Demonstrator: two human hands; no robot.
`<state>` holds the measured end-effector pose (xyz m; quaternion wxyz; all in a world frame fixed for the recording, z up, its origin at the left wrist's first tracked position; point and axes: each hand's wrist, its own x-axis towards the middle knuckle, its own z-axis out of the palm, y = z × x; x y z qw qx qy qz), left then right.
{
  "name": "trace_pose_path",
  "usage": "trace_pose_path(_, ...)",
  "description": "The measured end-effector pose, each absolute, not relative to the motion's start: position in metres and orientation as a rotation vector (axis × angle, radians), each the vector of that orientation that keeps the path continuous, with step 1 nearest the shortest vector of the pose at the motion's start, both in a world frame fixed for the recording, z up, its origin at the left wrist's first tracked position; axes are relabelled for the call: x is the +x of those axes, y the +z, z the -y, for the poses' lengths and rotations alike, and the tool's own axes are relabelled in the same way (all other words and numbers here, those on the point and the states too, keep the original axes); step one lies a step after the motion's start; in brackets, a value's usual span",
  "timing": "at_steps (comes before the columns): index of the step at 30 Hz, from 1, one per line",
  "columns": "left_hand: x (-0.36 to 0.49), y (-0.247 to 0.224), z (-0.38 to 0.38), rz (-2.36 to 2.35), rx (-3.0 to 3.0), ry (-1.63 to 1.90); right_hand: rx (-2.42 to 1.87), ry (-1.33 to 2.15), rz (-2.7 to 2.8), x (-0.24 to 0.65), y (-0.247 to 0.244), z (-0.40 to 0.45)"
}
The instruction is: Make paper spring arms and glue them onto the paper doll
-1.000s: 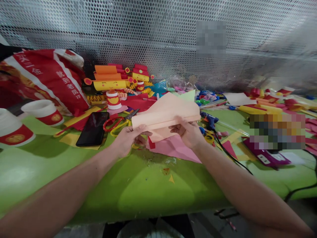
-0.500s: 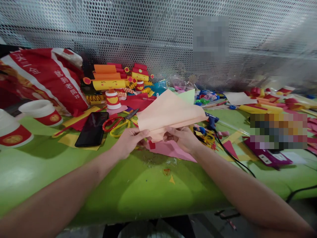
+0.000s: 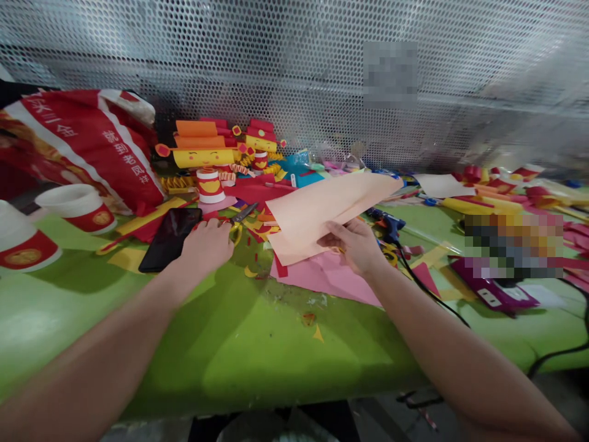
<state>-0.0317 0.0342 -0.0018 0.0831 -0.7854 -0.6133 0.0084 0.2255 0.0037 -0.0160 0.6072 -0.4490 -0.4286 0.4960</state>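
Clearly light, easily creased — peach paper (image 3: pixel 304 212) in a one-handed pinch

From the head view, the peach paper slants over a pink sheet (image 3: pixel 322 279) on the green worktop (image 3: pixel 276 368), its far right corner reaching up and away. The right hand (image 3: pixel 353 244) has it by the lower right part; that grip pinches the paper, thumb on top and fingers tucked below. The left hand (image 3: pixel 209 242) is off the paper, lying over the handles of the scissors (image 3: pixel 244 213), just beside a black phone (image 3: pixel 165 236). Its fingertips are hidden, so I cannot tell whether that grip has closed on anything.

The paper should weigh next to nothing. It looks thin but fairly crisp, springy along the curled or folded long edge, and likely to dent under a hard squeeze. A flat, gentle pinch near an edge seems best — a second hold at the free left side would keep it from sagging.
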Motion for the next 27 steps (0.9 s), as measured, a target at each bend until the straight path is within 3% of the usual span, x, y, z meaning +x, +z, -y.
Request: trace_pose_path(27,-0.042,0.016,-0.038,2.162,-2.313,-0.127,-0.933,1.273,0.884,0.227,-0.02,-0.008)
